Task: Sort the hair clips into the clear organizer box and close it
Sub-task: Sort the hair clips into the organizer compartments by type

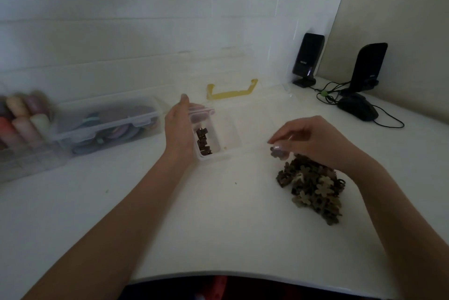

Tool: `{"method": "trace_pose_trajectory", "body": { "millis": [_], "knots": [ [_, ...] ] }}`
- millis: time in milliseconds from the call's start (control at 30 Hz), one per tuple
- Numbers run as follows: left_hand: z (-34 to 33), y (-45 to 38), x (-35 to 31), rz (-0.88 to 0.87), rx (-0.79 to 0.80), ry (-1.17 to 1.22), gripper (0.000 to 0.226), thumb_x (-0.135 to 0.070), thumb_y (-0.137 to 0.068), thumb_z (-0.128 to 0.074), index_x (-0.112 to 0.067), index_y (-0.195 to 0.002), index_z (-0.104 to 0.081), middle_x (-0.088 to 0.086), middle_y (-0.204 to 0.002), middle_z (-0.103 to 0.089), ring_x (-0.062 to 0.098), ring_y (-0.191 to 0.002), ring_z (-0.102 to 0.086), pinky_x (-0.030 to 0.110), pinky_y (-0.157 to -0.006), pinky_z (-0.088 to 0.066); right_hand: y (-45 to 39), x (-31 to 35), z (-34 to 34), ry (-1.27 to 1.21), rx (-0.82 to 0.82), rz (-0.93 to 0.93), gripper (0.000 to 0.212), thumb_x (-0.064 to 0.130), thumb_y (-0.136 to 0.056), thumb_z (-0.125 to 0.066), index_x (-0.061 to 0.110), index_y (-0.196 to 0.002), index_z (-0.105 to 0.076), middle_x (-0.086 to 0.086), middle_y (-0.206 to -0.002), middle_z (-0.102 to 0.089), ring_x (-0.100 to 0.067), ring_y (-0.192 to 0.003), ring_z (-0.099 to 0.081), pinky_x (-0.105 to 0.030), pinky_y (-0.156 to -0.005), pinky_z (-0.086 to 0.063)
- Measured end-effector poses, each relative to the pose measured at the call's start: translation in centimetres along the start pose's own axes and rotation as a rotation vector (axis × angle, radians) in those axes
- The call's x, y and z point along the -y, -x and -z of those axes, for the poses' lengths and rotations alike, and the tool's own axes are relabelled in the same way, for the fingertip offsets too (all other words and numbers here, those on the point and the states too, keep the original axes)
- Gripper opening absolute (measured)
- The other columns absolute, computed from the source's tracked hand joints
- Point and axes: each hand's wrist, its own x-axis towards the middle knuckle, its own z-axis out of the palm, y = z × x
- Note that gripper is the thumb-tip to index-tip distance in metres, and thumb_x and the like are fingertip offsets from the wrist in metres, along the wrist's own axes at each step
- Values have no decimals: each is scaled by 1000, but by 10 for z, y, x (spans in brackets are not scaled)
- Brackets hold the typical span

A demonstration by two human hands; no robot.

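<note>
Clear organizer box (233, 125) at centre of frame, lid thrown back toward the wall, yellow handle (230, 92) lying at upper centre. Open for loading; closing not yet due.

Left hand (178, 127) against the box's left wall, thumb up over the rim, fingers (196, 106) curled round the far corner of the leftmost compartment. Apparently a steadying grip, keeping the light box from sliding while clips drop in.

Dark hair clips (202, 143) already inside that leftmost compartment; neighbouring compartments to the right seemingly bare, though the clear walls wash out against the white worktop (218, 227).

Right hand (313, 142) at right of centre, above the top edge of the loose pile of hair clips (313, 188). Fingertips (277, 147) pinched on one flower-shaped clip (278, 152), lifted just clear of the pile. Remaining digits loosely curled.

Pile mixed, dark and pale flower shapes together, sitting well apart from the box at lower right, within easy reach of the picking hand. Bulk of the sorting outstanding, judging by its size.

Second lidded container (107, 125) at left, blurred, holding rounded coloured items. Two black speakers (308, 57) and a mouse (357, 108) at upper right, clear of the work.
</note>
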Motion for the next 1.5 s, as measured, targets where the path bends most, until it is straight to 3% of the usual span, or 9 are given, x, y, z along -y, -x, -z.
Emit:
{"method": "trace_pose_trajectory", "body": {
  "millis": [267,533,700,900,1033,1133,1233,1367,1500],
  "knots": [
    [1,6,0,-15,7,-11,38,-36,-97,-43,-13,-72,-59,10,-82,-69,26,-84,-67,42,-91,-49,-26,17,-12,-461,-90,-8,9,7,-82,-64,5,-87,-71,-3,-68,-73,-16,-51,-67,-25,-60,-59],
    [-3,8,0,-45,73,2,39,-34,-96,-45,-12,-68,-60,2,-70,-68,19,-73,-65,42,-89,-49,-17,9,-36,-217,-426,188,4,12,-82,-70,12,-83,-74,3,-74,-74,-9,-68,-67,-17,-46,-46],
    [-6,7,2,-50,99,23,41,-33,-96,-45,-14,-63,-61,0,-64,-67,22,-73,-62,39,-81,-49,-16,4,-43,-116,-472,252,7,7,-81,-70,10,-86,-73,6,-86,-72,-7,-78,-67,-24,-69,-55],
    [-4,4,3,-34,104,45,41,-32,-96,-44,-13,-64,-60,-2,-60,-66,20,-69,-61,33,-71,-50,-17,-4,-30,32,-326,268,13,14,-85,-66,22,-93,-74,9,-120,-62,1,-104,-59,-17,-77,-51],
    [-1,2,1,-56,126,34,43,-33,-97,-43,-13,-63,-60,-3,-55,-66,14,-61,-63,30,-68,-51,-16,-6,-12,35,-390,243,16,9,-87,-62,20,-91,-72,8,-87,-72,-11,-77,-66,-40,-71,-54],
    [2,-1,-2,-50,131,75,51,-33,-97,-44,-19,-52,-63,-7,-49,-64,7,-52,-62,29,-69,-51,-8,-7,6,41,-100,117,19,5,-85,-60,18,-78,-72,-2,-73,-70,-21,-70,-64,-40,-69,-51],
    [5,-5,-4,-36,164,149,64,-32,-98,-42,-23,-38,-64,-10,-44,-60,3,-47,-59,27,-70,-48,-3,-9,13,124,64,81,12,27,-77,-64,23,-72,-75,0,-74,-72,-35,-71,-59,-45,-68,-47],
    [9,-9,-3,-49,104,122,65,-34,-97,-43,-24,-36,-63,-9,-45,-62,5,-50,-61,31,-73,-50,0,-11,22,207,49,10,9,22,-79,-67,25,-79,-75,6,-70,-73,-14,-61,-69,-28,-65,-56],
    [10,-13,-2,-37,62,127,64,-34,-96,-45,-24,-36,-62,-11,-45,-62,6,-52,-61,30,-73,-49,2,-15,24,402,205,-91,19,49,-68,-68,41,-84,-72,26,-78,-69,4,-74,-63,-21,-72,-48]
  ]
}}
